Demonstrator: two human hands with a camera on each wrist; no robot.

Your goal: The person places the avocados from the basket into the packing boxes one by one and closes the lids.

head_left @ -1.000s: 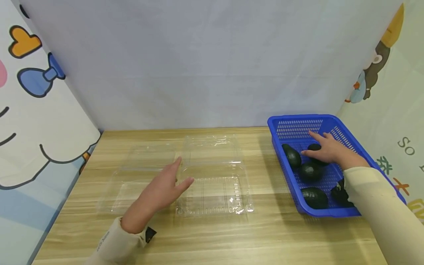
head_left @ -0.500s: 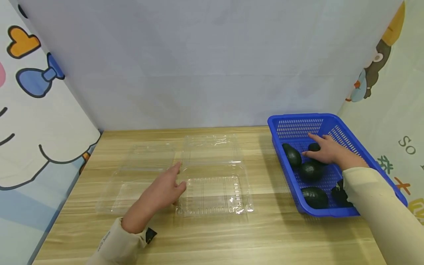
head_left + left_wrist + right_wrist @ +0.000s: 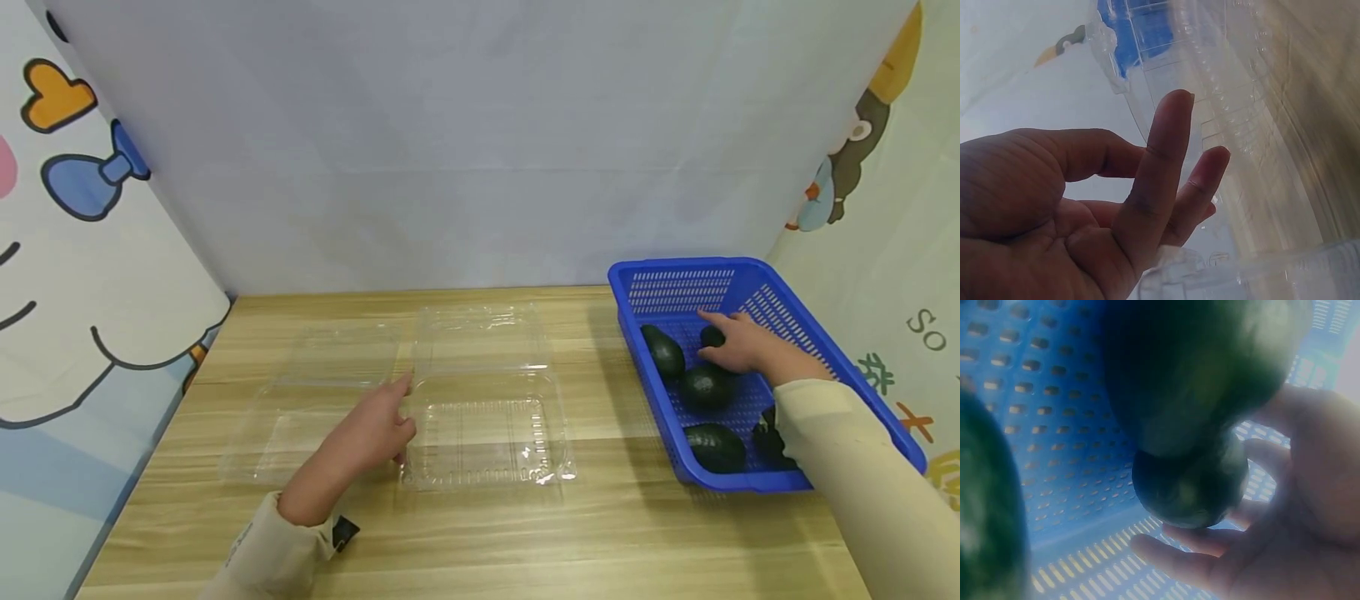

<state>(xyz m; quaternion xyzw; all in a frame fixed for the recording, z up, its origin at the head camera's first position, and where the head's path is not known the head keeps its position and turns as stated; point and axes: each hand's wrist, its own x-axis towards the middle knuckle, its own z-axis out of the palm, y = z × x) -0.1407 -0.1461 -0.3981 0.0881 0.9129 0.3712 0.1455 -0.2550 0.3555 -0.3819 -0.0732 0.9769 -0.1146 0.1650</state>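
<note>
In the blue basket (image 3: 678, 467), my right hand (image 3: 744, 343) has its fingers and thumb round a dark green avocado (image 3: 710, 336) near the back. From the right wrist view, the fingers lie against the side and underside of this avocado (image 3: 1188, 490), partly covered by a nearer one. My left hand (image 3: 365, 435) holds nothing, its fingers loosely bent, between two open clear plastic clamshell boxes. Its fingertips overlap the left edge of the right box (image 3: 483, 442); the forearm crosses the left box (image 3: 288, 442).
Several more avocados lie in the basket, including one (image 3: 707, 387) close to my right hand and another (image 3: 715, 447) at the front. The raised lids stand toward the back of the wooden table (image 3: 480, 550). A pale cloth wall (image 3: 450, 167) rises behind it.
My right hand's fingers and thumb have drawn closer together round the avocado. The left hand's spread thumb and fingers have drawn in a little; the boxes stay put.
</note>
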